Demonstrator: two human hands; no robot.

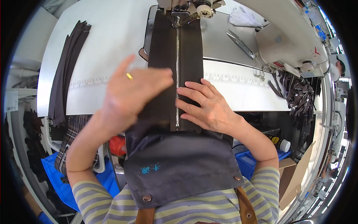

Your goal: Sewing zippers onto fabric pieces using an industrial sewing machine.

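A dark brown fabric strip (160, 56) runs from under the sewing machine's presser foot (177, 21) toward me. Along its middle lies a metal-toothed zipper (178, 56). My right hand (209, 104) rests flat on the fabric's right half, fingers stretched and apart, their tips at the zipper teeth. Over the strip's left side hovers my left hand (130, 91), with a gold ring on one finger. Motion smears its fingers, so its grip is unclear; their tips come close to the zipper. The strip's near end drops over the table edge by my dark apron (179, 164).
Dark fabric strips (69, 71) lie stacked at the table's left. Scissors (240, 44) and a white cloth (244, 16) sit right of the needle area. A bundle of zippers (298, 91) hangs over the right edge. Blue bins (61, 179) stand below the white table (93, 48).
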